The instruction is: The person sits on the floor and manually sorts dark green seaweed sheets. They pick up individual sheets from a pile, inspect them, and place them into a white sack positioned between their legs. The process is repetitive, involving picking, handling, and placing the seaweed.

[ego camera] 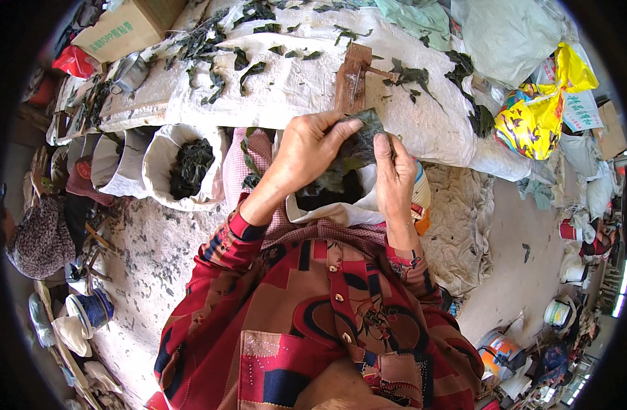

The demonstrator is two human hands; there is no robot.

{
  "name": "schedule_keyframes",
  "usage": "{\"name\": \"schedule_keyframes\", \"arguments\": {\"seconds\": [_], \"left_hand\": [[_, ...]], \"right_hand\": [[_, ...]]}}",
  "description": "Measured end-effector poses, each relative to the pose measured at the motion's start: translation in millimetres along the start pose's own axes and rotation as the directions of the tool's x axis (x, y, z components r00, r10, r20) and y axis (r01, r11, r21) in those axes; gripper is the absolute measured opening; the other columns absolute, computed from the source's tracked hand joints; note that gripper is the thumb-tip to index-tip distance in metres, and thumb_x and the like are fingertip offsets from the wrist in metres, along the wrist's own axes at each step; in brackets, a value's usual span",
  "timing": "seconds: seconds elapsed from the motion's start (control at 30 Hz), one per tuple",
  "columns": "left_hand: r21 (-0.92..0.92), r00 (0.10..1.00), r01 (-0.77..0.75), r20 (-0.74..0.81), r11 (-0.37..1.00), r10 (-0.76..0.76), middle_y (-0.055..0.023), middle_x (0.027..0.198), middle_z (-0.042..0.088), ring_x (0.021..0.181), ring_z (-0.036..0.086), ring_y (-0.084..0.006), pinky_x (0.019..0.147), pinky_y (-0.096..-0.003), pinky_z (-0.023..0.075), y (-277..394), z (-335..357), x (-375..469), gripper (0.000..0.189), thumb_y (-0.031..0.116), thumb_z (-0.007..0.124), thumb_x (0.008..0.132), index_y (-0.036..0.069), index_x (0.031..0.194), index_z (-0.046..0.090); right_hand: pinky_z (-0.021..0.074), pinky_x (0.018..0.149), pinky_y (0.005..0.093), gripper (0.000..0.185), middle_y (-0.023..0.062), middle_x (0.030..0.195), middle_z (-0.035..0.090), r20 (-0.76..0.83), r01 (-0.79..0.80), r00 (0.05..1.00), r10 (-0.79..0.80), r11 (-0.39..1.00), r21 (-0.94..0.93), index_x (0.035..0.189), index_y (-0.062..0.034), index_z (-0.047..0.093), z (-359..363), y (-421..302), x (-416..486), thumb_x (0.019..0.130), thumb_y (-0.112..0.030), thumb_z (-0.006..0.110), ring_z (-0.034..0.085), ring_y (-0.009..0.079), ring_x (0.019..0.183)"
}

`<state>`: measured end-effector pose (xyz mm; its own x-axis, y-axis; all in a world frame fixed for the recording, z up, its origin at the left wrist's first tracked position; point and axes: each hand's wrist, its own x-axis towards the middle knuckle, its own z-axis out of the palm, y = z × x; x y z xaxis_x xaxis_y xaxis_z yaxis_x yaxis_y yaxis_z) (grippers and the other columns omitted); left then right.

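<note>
A dark green sheet of dried seaweed, likely kelp (363,139), is stretched between my two hands above my lap. My left hand (311,146) pinches its upper left part between thumb and fingers. On the right edge, my right hand (398,171) grips it with the thumb on top. Directly beneath is an open white sack (323,214) whose inside looks dark; the hands partly cover its mouth. Just beyond the sheet, a brown wooden block (352,77) with a peg sticking out to the right rests on the cloth-covered table (293,92).
Kelp scraps (252,74) lie scattered over the table. Left of me stands a white sack holding kelp (157,164). A metal cup (131,74) and a cardboard box (121,33) are at the far left. A yellow plastic bag (531,120) sits at the right end. Another person (41,241) is at left.
</note>
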<state>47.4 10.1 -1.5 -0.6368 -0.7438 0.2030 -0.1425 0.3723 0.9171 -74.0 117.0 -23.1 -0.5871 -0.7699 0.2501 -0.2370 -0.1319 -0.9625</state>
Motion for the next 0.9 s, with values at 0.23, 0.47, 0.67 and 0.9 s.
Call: {"name": "schedule_keyframes", "arguments": {"seconds": [0.23,0.47,0.67,0.9], "left_hand": [[-0.487,0.995,0.044,-0.062,0.873,-0.084,-0.0013,0.095,0.061,0.086,0.053,-0.0068,0.078,-0.022,0.046,-20.0,36.8,-5.6,0.028,0.021,0.065,0.093,0.001,0.11,0.054],[-0.294,0.952,-0.036,-0.302,0.955,-0.057,-0.0012,0.071,0.062,0.067,0.051,-0.0052,0.059,-0.0248,0.0448,-44.7,35.0,30.9,0.018,0.017,0.064,0.092,-0.001,0.094,0.065],[0.009,0.923,-0.075,-0.379,0.997,0.073,-0.0133,0.066,0.061,0.058,0.057,-0.0194,0.057,-0.0331,0.0467,-105.8,41.0,114.0,0.022,0.024,0.063,0.091,0.003,0.094,0.067],[-0.282,0.889,0.227,-0.331,0.932,-0.317,-0.0077,0.063,0.061,0.058,0.052,-0.0135,0.059,-0.0309,0.0455,-172.8,66.8,133.2,0.021,0.022,0.064,0.089,0.002,0.088,0.068]], "right_hand": [[0.0434,0.056,0.0316,0.018,0.0147,0.071,0.058,0.013,0.246,0.968,-0.252,0.928,-0.278,0.094,0.0019,0.058,8.5,16.2,14.8,0.096,-0.016,0.056,0.055,0.0219,0.059],[0.0444,0.053,0.0356,0.015,0.02,0.069,0.058,0.015,0.176,0.983,-0.185,0.906,-0.384,0.096,0.0001,0.056,18.8,33.0,40.2,0.097,-0.015,0.054,0.059,0.0334,0.058],[0.0444,0.059,0.05,0.028,0.026,0.077,0.061,-0.06,0.109,0.985,-0.159,0.863,-0.494,0.094,-0.0009,0.057,32.0,83.7,118.0,0.099,-0.026,0.047,0.059,0.0464,0.072],[0.0466,0.072,0.0478,0.036,0.0277,0.085,0.064,-0.299,-0.177,0.953,0.039,0.876,-0.449,0.097,0.0029,0.062,36.5,138.6,133.6,0.097,-0.029,0.044,0.061,0.0437,0.082]]}}
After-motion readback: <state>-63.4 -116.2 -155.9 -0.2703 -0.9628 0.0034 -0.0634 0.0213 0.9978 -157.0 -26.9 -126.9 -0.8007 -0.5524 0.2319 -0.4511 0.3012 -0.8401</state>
